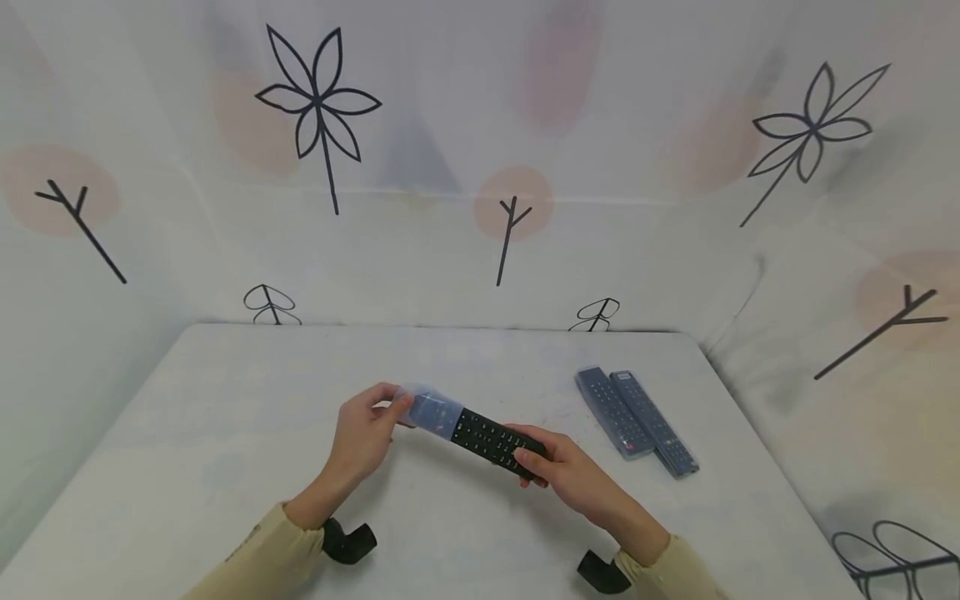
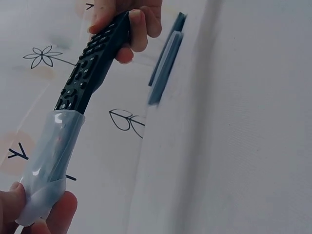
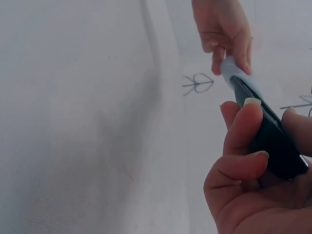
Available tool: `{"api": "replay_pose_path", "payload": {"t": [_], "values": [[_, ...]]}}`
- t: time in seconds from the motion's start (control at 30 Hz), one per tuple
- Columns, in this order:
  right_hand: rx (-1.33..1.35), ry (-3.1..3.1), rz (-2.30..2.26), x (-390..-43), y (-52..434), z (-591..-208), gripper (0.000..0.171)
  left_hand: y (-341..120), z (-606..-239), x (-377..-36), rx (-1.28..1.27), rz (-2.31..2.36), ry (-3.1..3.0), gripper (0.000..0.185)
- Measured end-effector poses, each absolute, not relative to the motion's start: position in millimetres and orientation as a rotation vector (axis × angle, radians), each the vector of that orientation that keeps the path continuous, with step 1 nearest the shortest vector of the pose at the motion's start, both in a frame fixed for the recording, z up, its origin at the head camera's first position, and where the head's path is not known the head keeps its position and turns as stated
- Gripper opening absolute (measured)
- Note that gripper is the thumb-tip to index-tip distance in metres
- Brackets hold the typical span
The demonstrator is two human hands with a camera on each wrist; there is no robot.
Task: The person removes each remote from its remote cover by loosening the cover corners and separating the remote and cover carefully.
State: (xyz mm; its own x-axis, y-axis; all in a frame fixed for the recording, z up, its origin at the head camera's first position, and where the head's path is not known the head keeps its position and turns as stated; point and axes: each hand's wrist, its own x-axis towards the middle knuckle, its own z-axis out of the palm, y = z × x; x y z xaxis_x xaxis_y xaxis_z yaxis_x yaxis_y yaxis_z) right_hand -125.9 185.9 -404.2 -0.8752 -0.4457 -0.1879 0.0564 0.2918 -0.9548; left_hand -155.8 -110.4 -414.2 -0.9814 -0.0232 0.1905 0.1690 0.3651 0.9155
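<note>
Pinching the clear sleeve (image 1: 433, 412), the left hand (image 1: 363, 437) faces the right hand (image 1: 573, 475), whose grip clasps the black remote (image 1: 491, 439)

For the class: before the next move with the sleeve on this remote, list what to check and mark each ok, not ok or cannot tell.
1. Right hand grips the near end of the black button remote control: ok.
2. Left hand pinches the far end of the translucent soft cover: ok.
3. Cover covers the whole remote: not ok, only the far end is inside.
4. Remote held off the white table: cannot tell.
5. Two grey remote controls lie apart, to the right: ok.
6. Cover free of tears: cannot tell.
</note>
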Motion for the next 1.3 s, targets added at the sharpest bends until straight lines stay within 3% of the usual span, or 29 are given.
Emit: {"api": "replay_pose_path", "payload": {"t": [0.3, 0.67, 1.3], "values": [[-0.362, 2.139, -1.617, -126.4, 192.4, -405.0, 0.046, -113.9, -409.8, -156.8, -0.081, -1.767, -2.510, 0.012], [-0.431, 2.016, -1.689, -121.9, 193.1, -404.1, 0.049, -124.6, -409.7, -160.7, 0.010, -2.028, -2.583, 0.022], [-0.571, 2.270, -1.593, -108.3, 183.4, -407.6, 0.043, -135.7, -409.4, -162.4, 0.000, -1.888, -2.635, 0.018]]}}
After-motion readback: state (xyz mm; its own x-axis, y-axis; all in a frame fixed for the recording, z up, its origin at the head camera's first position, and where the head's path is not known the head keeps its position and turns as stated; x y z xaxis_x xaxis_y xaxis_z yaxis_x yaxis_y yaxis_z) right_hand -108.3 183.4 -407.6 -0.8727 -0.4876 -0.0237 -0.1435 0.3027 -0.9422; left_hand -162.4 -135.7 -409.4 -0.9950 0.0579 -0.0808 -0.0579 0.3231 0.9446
